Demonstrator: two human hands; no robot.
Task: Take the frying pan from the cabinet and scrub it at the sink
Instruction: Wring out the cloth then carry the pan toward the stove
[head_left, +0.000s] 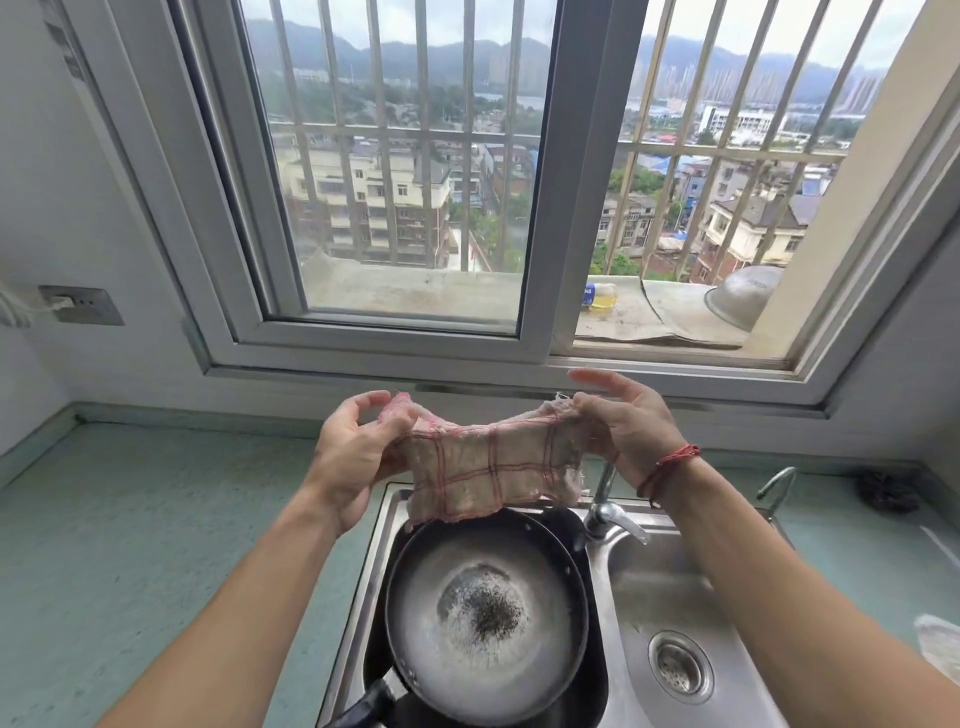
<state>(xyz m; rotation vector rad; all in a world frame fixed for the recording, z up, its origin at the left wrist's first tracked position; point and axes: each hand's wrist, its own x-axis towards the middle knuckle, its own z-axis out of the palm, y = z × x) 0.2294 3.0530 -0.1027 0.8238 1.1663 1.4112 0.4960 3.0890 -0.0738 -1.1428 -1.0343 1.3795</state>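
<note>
Counter (156, 519), pale green, runs under a barred window (540, 208); a steel bowl (743, 299) and a bottle (602, 296) of yellow liquid sit on the outer ledge. In the two-basin sink (649, 582), the pan (415, 597) lies in the left basin, whitish film and dark specks inside. Left hand (353, 452) and right hand (623, 431) each grasp an end of a checked cloth (488, 473), stretched above the pan.

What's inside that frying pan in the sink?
The frying pan holds a pale, cloudy film with a dark speckled patch at the middle. No food or tool lies in it. The checked cloth held above hides its far rim.
</note>
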